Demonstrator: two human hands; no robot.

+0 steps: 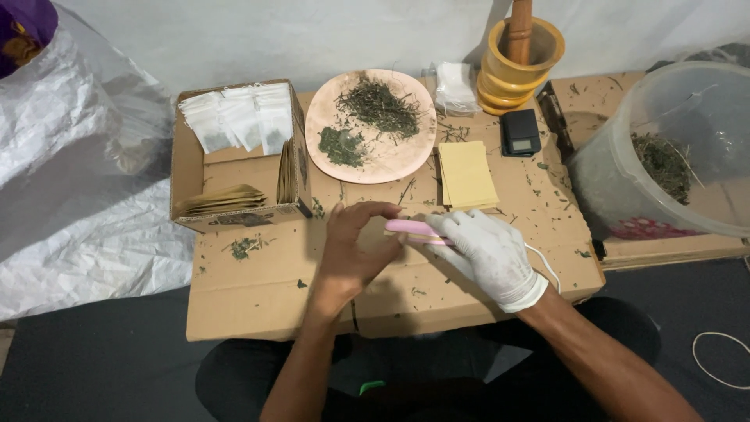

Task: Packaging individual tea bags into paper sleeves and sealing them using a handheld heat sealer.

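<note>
Head view | right hand (488, 254) gloved, closed on pink sealer (414, 228) | left hand (355, 250) touching it

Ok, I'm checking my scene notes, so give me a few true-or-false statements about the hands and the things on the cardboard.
1. The right hand wears a white glove. True.
2. The left hand is gloved too. False: it is bare.
3. The slim pink tool lies between both hands. True.
4. The round pink plate is empty. False: dried green herbs lie on it.
5. The small black scale sits inside the open cardboard box. False: it sits beside the yellow mortar.
</note>
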